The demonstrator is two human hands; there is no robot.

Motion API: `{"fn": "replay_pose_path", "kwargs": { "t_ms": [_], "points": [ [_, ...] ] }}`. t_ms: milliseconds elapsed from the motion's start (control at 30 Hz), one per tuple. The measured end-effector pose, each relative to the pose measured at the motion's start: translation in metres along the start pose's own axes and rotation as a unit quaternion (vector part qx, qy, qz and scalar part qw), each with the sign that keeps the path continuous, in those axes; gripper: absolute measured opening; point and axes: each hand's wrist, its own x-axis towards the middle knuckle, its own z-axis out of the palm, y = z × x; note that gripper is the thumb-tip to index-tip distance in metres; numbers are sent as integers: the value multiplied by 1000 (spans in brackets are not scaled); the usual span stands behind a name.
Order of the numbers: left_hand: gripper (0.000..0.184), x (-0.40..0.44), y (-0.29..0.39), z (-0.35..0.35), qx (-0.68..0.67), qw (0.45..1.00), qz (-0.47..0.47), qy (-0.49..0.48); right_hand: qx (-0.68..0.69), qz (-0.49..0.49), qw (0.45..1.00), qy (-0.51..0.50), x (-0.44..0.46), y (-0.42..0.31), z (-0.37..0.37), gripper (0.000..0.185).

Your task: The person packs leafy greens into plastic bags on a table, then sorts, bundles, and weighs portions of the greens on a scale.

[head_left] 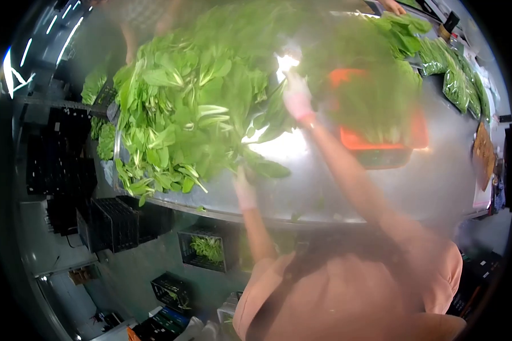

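Leafy greens with pale stems [170,108] lie in a large heap on the left of the metal table [279,199]. My left hand [244,186], in a pale glove, is at the heap's near right edge, by some leaves; its fingers are blurred. My right hand [296,95], gloved white and pink, reaches over the table beside loose leaves between the heap and an orange tray [381,138]. Its fingers are smeared and hazy. More greens [375,96] fill the tray. Whether either hand holds a leaf is unclear.
Bagged greens [455,82] lie at the back right near a brown board [483,156]. Below the table's front edge stand black crates [115,224], one with greens [206,248]. Another person's arm [129,42] shows at the far left, another person's hand [392,6] at the far right.
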Motion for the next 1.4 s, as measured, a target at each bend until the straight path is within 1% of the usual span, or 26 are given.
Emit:
{"fn": "replay_pose_path", "kwargs": {
  "t_ms": [67, 133, 167, 200, 333, 367, 400, 500, 567, 667, 700, 733, 800, 833, 867, 933, 1000, 1033, 1067, 1100, 1133, 1233, 1267, 1333, 1367, 1400],
  "points": [
    [27, -10, -9, -9, -14, 999, -33, -2, -118, 50, 979, -161, 25, -11, 16, 38],
    [29, -19, -19, -14, -54, 996, -63, 13, -235, 49, 963, -121, 24, 26, 76, 35],
    [29, -22, -23, -17, -70, 995, -72, 21, -299, 3, 943, -143, 20, 25, 65, 33],
    [27, -21, -30, -21, -52, 997, -49, -2, -343, 7, 906, -250, 25, 8, 37, 33],
    [15, -28, -37, -13, -11, 1000, 18, -21, -395, -153, 873, -241, 27, 8, 13, 23],
    [13, -30, -32, -6, -19, 999, 26, -30, -393, -190, 873, -218, 28, 8, 8, 20],
    [13, -35, -23, 3, -17, 998, 40, -45, -381, -213, 867, -240, 30, 12, 6, 22],
    [17, -44, -15, 15, -13, 997, 65, -31, -386, -220, 854, -271, 31, 21, 9, 27],
    [23, -47, -13, 16, 3, 996, 83, -25, -404, -196, 827, -339, 29, 18, 8, 34],
    [26, -46, -16, 11, 42, 987, 150, -39, -365, -185, 837, -363, 35, -8, -16, 38],
    [26, -47, -15, 9, 52, 983, 169, -43, -361, -257, 829, -342, 34, -12, -27, 30],
    [24, -51, -6, 12, 56, 982, 173, -60, -361, -262, 826, -343, 38, -21, -36, 30],
    [23, -61, 5, 15, 56, 980, 179, -71, -289, -262, 864, -318, 43, -37, -47, 16],
    [21, -66, 9, 15, 58, 986, 149, -46, -257, -264, 891, -266, 43, -32, -41, 16],
    [20, -70, 10, 14, 60, 991, 119, -20, -268, -252, 877, -308, 48, -31, -40, 19],
    [20, -72, 8, 5, 75, 990, 118, -3, -285, -220, 883, -301, 39, -34, -43, 27],
    [21, -73, 6, -3, 69, 990, 124, 23, -190, -259, 898, -301, 18, -42, -47, 34],
    [25, -80, 8, -8, 70, 984, 153, 51, -180, -329, 887, -270, 0, -42, -49, 37],
    [28, -76, 3, -27, 54, 984, 153, 77, -125, -288, 889, -334, -19, -35, -38, 38],
    [29, -78, 8, -41, 46, 974, 166, 148, -70, -243, 883, -396, -38, -31, -32, 39],
    [29, -80, 14, -56, 38, 959, 178, 216, -14, -218, 884, -414, -60, -42, -48, 39],
    [42, -58, 16, -181, 9, 915, 301, 267, -11, -153, 880, -449, -105, -36, -44, 40],
    [50, -62, 34, -198, -28, 909, 234, 344, 2, -127, 887, -443, -114, -45, -47, 42],
    [68, -70, 71, -233, -135, 860, 105, 481, 9, -137, 888, -439, -119, -59, -41, 45],
    [75, -67, 76, -241, -75, 838, 110, 529, 6, -151, 901, -406, -121, -64, -34, 46],
    [65, -73, 84, -222, -25, 829, 189, 526, 24, -152, 918, -366, -125, -66, -20, 49]
  ]
}}
